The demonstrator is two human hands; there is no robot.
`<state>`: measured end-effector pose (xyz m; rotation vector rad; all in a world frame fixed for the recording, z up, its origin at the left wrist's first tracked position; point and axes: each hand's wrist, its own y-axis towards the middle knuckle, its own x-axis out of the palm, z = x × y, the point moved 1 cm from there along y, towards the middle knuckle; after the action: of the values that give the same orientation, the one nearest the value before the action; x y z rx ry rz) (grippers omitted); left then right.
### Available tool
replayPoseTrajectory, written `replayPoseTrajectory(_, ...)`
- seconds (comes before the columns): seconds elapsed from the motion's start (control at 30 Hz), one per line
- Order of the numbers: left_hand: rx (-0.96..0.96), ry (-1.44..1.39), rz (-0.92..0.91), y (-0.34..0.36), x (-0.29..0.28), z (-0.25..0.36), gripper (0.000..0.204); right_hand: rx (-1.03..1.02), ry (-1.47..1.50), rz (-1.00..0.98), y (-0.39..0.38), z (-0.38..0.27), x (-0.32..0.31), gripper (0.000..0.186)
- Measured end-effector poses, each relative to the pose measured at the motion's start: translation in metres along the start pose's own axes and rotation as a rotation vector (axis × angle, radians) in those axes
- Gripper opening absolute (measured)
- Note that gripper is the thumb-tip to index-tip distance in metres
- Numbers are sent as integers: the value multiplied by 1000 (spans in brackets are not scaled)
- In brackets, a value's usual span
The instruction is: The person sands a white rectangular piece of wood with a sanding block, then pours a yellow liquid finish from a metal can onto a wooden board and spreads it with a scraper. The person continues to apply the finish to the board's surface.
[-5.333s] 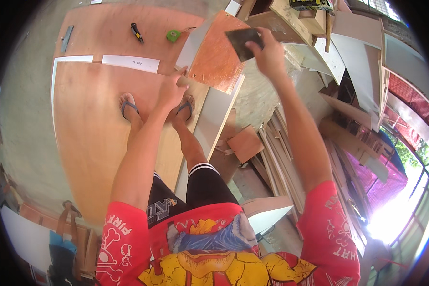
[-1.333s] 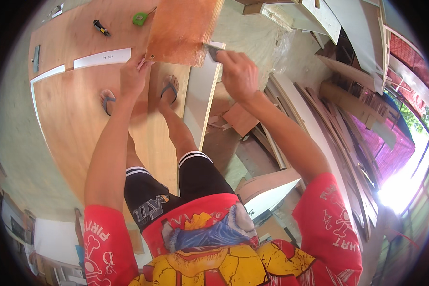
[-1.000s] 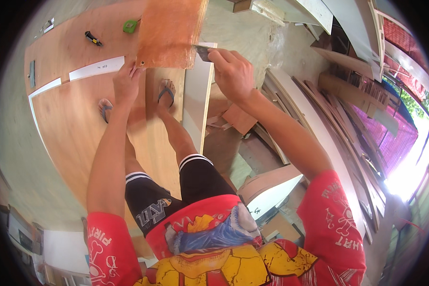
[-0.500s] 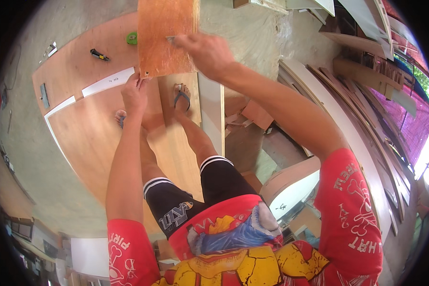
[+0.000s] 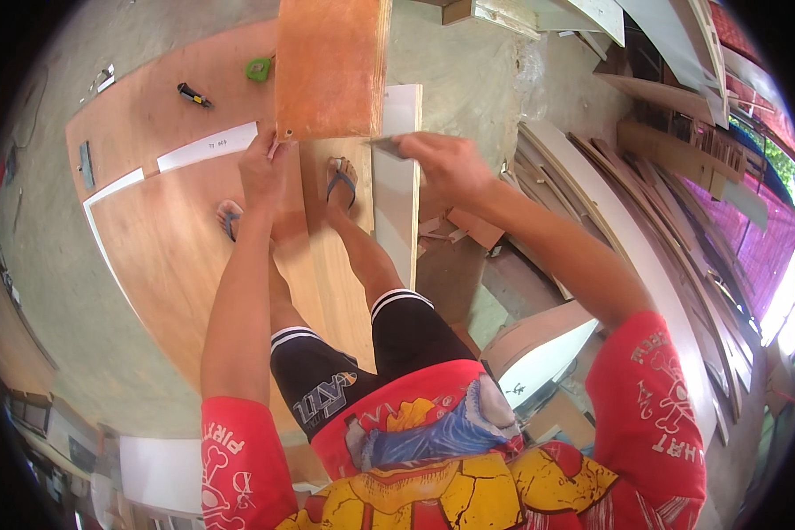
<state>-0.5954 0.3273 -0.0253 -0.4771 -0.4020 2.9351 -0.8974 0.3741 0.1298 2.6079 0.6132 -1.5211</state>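
Observation:
My left hand (image 5: 261,172) is closed, pinching the near left corner of an orange-brown plywood board (image 5: 331,71). The board is held up ahead of me and runs out of the top of the view; its layered edge shows on the right. My right hand (image 5: 450,163) grips a thin, flat grey scraper (image 5: 384,147), partly hidden by the fingers. Its tip points left, just off the board's near right corner.
My sandalled feet stand on large wooden sheets (image 5: 150,238). A black-and-yellow cutter (image 5: 194,95), a green tape measure (image 5: 258,69), a grey metal strip (image 5: 86,165) and a white strip (image 5: 208,148) lie ahead left. Long boards (image 5: 592,203) are stacked at right.
My right hand has moved right and nearer, taking the scraper from the board's face to beyond its near right corner. The board and my left hand have shifted slightly right in the view.

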Motion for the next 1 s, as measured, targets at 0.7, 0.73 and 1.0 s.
replayPoseTrajectory(0.7,52,65,8,-3,-3,-1,27,-102,-257,-3,-12,-9,25,27)
replayPoseTrajectory(0.73,56,71,10,-3,-2,1,28,-99,-230,0,-16,-12,24,27)
replayPoseTrajectory(1.0,4,-6,-9,-3,-3,0,30,15,-191,157,8,-3,6,23)
